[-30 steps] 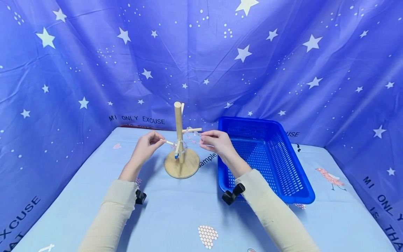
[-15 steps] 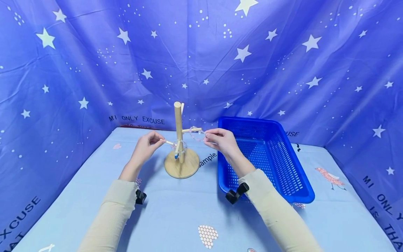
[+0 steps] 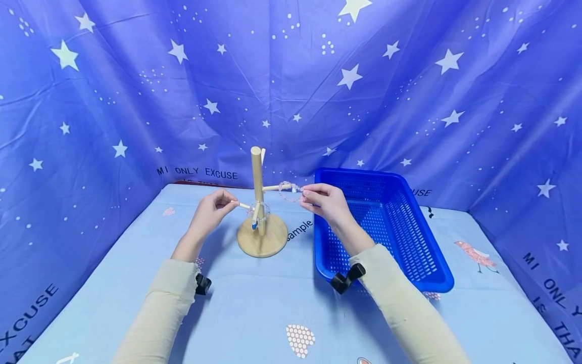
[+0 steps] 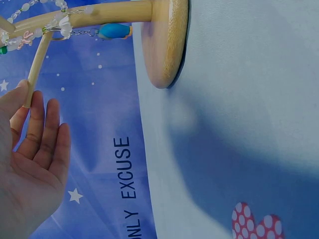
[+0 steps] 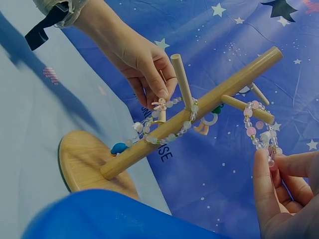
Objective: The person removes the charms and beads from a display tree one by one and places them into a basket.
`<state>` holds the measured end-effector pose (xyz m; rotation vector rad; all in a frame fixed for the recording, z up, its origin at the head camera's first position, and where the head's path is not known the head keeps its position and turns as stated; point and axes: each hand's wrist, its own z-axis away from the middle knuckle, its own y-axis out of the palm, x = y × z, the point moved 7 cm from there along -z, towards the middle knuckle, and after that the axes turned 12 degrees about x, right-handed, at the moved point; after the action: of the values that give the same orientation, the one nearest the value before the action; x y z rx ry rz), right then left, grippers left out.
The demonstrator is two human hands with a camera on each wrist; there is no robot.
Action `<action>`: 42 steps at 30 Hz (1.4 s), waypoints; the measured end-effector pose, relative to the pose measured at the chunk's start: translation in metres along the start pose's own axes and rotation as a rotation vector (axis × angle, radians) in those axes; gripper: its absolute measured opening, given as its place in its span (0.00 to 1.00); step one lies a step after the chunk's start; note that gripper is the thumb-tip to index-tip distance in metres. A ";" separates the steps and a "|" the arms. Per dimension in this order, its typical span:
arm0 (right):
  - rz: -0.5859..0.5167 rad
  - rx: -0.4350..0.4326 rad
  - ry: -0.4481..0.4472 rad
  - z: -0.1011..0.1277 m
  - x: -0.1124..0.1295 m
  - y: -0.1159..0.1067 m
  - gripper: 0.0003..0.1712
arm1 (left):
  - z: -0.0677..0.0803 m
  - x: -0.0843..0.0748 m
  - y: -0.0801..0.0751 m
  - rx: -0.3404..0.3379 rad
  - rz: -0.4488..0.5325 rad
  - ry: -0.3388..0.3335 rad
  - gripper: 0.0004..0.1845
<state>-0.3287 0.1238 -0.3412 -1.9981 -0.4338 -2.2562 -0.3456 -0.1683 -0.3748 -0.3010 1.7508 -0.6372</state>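
Note:
A wooden stand [image 3: 257,169] with a round base and several side pegs stands on the table. My left hand [image 3: 211,212] pinches the tip of its left peg [image 4: 37,69] between thumb and finger. My right hand [image 3: 329,205] pinches a pink and clear beaded bracelet [image 5: 250,131], which loops around the outer end of the right peg [image 5: 238,103]. A second, pale beaded bracelet [image 5: 172,138] hangs around the post and lower pegs. A blue charm [image 4: 114,31] dangles beside the post in the left wrist view.
A blue perforated basket [image 3: 320,253] stands right of the stand, under my right forearm. The table wears a light blue printed cloth [image 3: 245,308]. Behind it hangs a blue star-patterned curtain [image 3: 291,91].
My right hand has moved to the right, drawing the pink bracelet along the right peg from near the post to the peg's outer end. The left hand stays put.

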 end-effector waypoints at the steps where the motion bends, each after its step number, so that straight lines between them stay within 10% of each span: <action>1: 0.000 -0.002 -0.002 0.000 0.000 -0.001 0.16 | 0.000 0.000 0.000 0.001 0.000 -0.001 0.10; 42: -0.057 -0.053 -0.055 0.011 0.009 -0.046 0.13 | 0.002 -0.003 0.000 -0.008 -0.004 -0.004 0.09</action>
<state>-0.3314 0.1718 -0.3378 -2.1038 -0.4465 -2.2735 -0.3428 -0.1669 -0.3728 -0.3109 1.7501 -0.6323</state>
